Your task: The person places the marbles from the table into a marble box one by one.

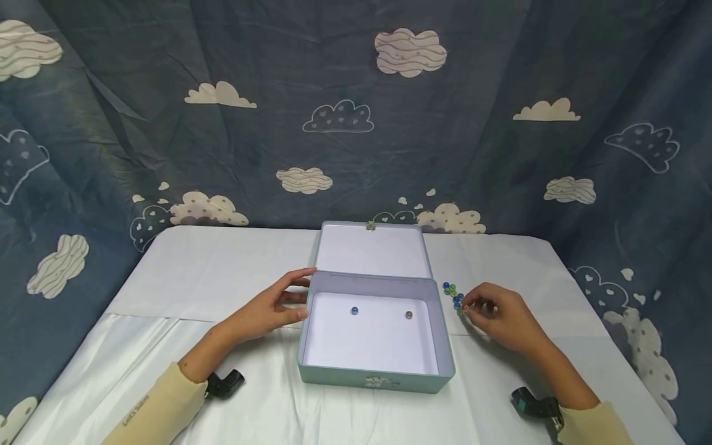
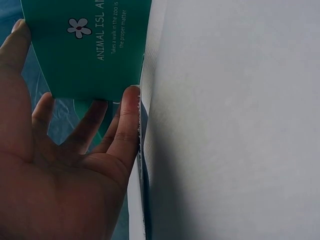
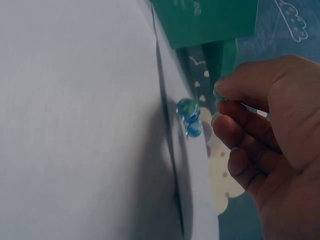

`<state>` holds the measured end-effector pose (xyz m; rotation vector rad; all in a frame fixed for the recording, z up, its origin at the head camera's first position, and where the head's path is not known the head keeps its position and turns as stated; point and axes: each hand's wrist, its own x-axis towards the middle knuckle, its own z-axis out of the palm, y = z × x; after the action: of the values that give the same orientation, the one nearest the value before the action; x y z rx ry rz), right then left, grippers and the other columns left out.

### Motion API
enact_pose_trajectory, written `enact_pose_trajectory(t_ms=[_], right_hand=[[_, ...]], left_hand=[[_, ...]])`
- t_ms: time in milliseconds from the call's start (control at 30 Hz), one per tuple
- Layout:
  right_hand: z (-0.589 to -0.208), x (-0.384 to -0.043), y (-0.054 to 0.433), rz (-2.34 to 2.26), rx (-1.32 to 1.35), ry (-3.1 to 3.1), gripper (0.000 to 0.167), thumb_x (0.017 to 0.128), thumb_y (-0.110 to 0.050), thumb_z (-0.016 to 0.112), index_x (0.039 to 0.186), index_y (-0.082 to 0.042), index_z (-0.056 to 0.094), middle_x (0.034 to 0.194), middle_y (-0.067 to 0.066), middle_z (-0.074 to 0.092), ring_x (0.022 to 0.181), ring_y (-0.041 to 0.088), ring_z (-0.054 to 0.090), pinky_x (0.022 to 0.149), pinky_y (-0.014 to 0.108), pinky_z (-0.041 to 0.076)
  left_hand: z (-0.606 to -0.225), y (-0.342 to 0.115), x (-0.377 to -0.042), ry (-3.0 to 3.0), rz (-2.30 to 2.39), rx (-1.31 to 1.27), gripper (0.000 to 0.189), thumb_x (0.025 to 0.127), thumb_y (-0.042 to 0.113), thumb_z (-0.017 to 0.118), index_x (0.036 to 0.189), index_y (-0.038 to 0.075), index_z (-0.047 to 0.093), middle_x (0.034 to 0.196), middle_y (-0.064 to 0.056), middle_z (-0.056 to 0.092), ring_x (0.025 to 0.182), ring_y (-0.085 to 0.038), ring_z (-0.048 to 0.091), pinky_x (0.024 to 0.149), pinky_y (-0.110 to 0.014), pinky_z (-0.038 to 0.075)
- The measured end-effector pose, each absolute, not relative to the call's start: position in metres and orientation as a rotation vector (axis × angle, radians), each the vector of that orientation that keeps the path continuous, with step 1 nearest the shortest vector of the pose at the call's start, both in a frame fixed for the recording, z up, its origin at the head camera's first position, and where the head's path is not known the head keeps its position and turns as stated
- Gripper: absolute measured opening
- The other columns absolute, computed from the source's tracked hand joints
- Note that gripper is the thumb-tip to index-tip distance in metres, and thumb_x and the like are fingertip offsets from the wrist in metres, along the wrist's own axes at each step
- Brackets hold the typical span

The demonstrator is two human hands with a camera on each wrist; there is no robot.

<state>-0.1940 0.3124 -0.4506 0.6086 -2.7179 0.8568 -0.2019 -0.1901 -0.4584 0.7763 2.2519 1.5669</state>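
A green hinged tin box (image 1: 375, 378) stands open on the table, its lid tipped back. Inside lie a blue marble (image 1: 354, 311) and a brownish marble (image 1: 408, 314), apart from each other. My left hand (image 1: 272, 311) rests against the box's left wall, fingers spread; in the left wrist view the fingertips (image 2: 131, 95) touch the green side. Right of the box, my right hand (image 1: 503, 315) pinches a small glass marble (image 3: 218, 92) between thumb and forefinger, mostly covered by them. Beside those fingertips sits a cluster of blue and green marbles (image 1: 452, 290).
White cloth (image 1: 245, 402) covers the table. A dark curtain with cloud patterns (image 1: 334, 62) hangs behind and at both sides. The raised lid (image 1: 372, 250) lies back toward the curtain, with a small gold clasp (image 1: 371, 226) on its far edge.
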Motion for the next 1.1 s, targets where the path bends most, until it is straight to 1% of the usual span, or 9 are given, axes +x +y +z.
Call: enact_pose_trajectory(t_ms=[267, 500, 633, 767, 1000, 1100], right_hand=[[-0.441, -0.191, 0.304, 0.851, 0.68, -2.643, 0.031, 0.084, 0.01, 0.082, 0.102, -0.016, 0.078, 0.095, -0.012, 0.071, 0.08, 0.007, 0.061, 0.071, 0.026, 0.051], [-0.435, -0.189, 0.297, 0.867, 0.699, -2.594, 0.032, 0.085, 0.004, 0.085, 0.102, -0.021, 0.077, 0.097, -0.014, 0.07, 0.082, 0.008, 0.062, 0.072, 0.021, 0.049], [-0.432, -0.188, 0.292, 0.884, 0.689, -2.578, 0.032, 0.084, 0.005, 0.086, 0.103, -0.02, 0.077, 0.097, -0.013, 0.071, 0.082, 0.006, 0.062, 0.072, 0.019, 0.049], [-0.428, -0.188, 0.287, 0.888, 0.699, -2.549, 0.032, 0.085, 0.005, 0.086, 0.103, -0.019, 0.077, 0.097, -0.013, 0.071, 0.081, 0.005, 0.061, 0.071, 0.02, 0.049], [-0.422, -0.188, 0.277, 0.929, 0.711, -2.488, 0.027, 0.086, 0.002, 0.086, 0.103, -0.017, 0.078, 0.098, -0.01, 0.072, 0.081, 0.008, 0.061, 0.071, 0.02, 0.049], [-0.42, -0.189, 0.274, 0.954, 0.71, -2.478, 0.026, 0.087, 0.0, 0.087, 0.104, -0.018, 0.078, 0.099, -0.009, 0.073, 0.082, 0.008, 0.061, 0.071, 0.021, 0.05]], left_hand=[[-0.459, -0.19, -0.203, 2.258, 1.572, 0.766, 0.077, 0.104, 0.023, 0.073, 0.166, 0.037, 0.03, 0.161, -0.014, 0.041, 0.141, -0.037, 0.055, 0.104, -0.038, 0.056], [-0.46, -0.19, -0.202, 2.268, 1.555, 0.755, 0.078, 0.104, 0.025, 0.073, 0.166, 0.038, 0.029, 0.162, -0.013, 0.04, 0.141, -0.037, 0.055, 0.104, -0.04, 0.055], [-0.459, -0.19, -0.202, 2.264, 1.559, 0.76, 0.078, 0.104, 0.025, 0.073, 0.166, 0.038, 0.029, 0.162, -0.014, 0.04, 0.141, -0.037, 0.055, 0.104, -0.04, 0.056], [-0.459, -0.191, -0.202, 2.258, 1.568, 0.775, 0.078, 0.104, 0.023, 0.073, 0.167, 0.035, 0.029, 0.162, -0.015, 0.04, 0.141, -0.038, 0.055, 0.104, -0.04, 0.056], [-0.46, -0.191, -0.202, 2.257, 1.563, 0.777, 0.078, 0.104, 0.023, 0.072, 0.167, 0.035, 0.028, 0.162, -0.016, 0.04, 0.141, -0.038, 0.055, 0.104, -0.038, 0.055], [-0.459, -0.191, -0.202, 2.253, 1.572, 0.784, 0.078, 0.104, 0.022, 0.073, 0.167, 0.035, 0.029, 0.162, -0.016, 0.04, 0.141, -0.038, 0.055, 0.103, -0.038, 0.055]])
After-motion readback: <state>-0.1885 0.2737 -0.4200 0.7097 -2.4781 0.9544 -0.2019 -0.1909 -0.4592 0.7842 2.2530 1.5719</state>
